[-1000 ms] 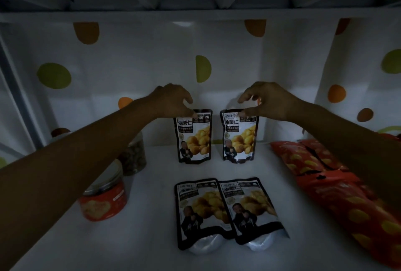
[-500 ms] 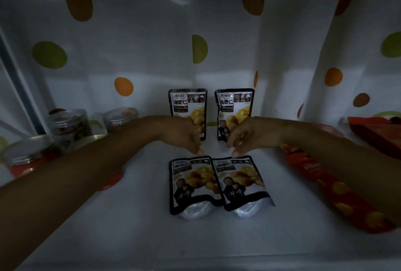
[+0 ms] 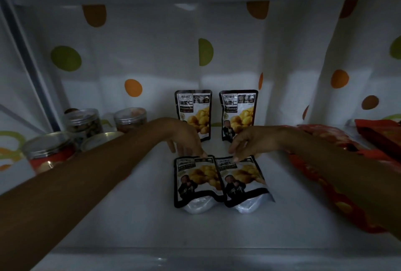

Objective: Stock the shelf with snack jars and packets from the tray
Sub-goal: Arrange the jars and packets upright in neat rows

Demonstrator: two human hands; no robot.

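Left hand (image 3: 184, 138) and right hand (image 3: 250, 143), fingers (image 3: 202, 153) loose, seemingly touch lying packets' (image 3: 196, 180) top edges.

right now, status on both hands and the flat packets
Left grip open, fingertips at left flat packet top edge. Right grip open, touching right flat packet. Two upright packets behind, nothing in the way.

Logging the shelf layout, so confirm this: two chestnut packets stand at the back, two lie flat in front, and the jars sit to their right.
No: the head view shows the jars to their left; the red packets lie on the right. The rest holds: two chestnut packets stand at the back, and two flat packets lie in front.
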